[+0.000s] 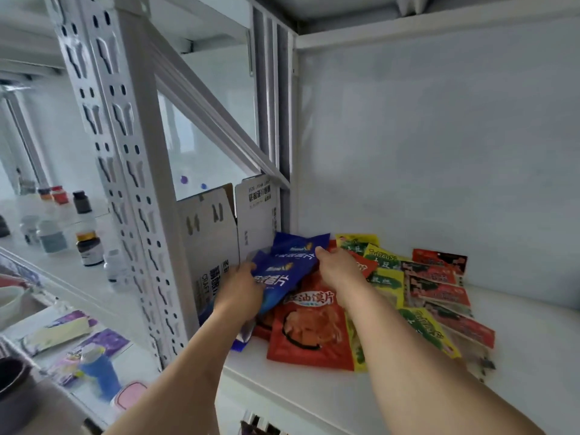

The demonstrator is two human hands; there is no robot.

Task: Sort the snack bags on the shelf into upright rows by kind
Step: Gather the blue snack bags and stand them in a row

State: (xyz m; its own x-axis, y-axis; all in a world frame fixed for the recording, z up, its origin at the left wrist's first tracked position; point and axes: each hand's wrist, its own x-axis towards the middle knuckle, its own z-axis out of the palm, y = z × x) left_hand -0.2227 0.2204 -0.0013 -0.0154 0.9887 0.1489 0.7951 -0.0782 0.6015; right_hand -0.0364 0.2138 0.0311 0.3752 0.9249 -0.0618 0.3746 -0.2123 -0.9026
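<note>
White shelf boards (314, 390) are carrying a loose heap of snack bags, most lying flat and overlapping. Nearest the cardboard sheet (208, 233), the left hand (241, 293) is gripping the lower blue bag (279, 277) by its left edge, probably to tilt it upright against that cardboard. Just right of it, the right hand (340, 273) is pinching the second blue bag (298, 246) behind, seemingly gathering the pair together. Beyond the cardboard's far edge, orange bags (310, 328), yellow-green bags (386, 277) and red bags (439, 284) are waiting unsorted toward the back wall (439, 136).
</note>
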